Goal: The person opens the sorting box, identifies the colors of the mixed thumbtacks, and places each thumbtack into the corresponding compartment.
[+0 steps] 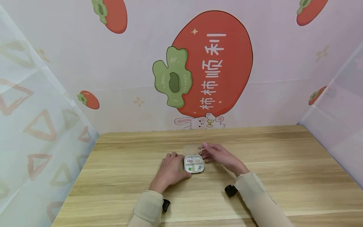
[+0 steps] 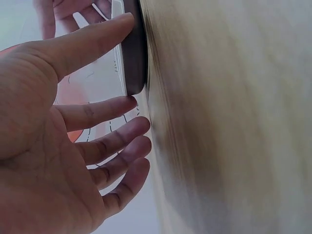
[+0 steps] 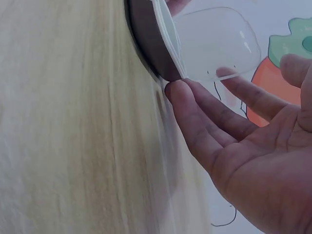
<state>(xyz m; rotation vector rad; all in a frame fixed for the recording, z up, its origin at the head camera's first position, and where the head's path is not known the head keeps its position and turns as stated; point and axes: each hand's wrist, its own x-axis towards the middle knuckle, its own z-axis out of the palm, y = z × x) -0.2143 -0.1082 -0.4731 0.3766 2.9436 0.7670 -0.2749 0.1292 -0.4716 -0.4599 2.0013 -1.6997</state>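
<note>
A small white pill box (image 1: 194, 164) with four compartments lies on the table, its clear lid (image 3: 219, 44) raised at the far side. Small coloured ring-like pieces, too small to identify, sit in the compartments; one includes a green piece (image 1: 190, 169). My left hand (image 1: 171, 170) holds the box from the left, thumb at the near edge and index fingertip at its side, the other fingers apart from it. On the right, my right hand (image 1: 219, 156) touches the lid's edge with one extended finger, while lower fingertips rest against the box's back corner. Its thumb is raised, touching nothing.
The box stands on a wood-grain table (image 1: 127, 151). Behind it rises a backdrop (image 1: 136, 63) printed with persimmons, and patterned side sheets (image 1: 37, 126) flank the table. A black wrist camera (image 1: 231, 190) sits by the right sleeve, another (image 1: 166, 205) by the left.
</note>
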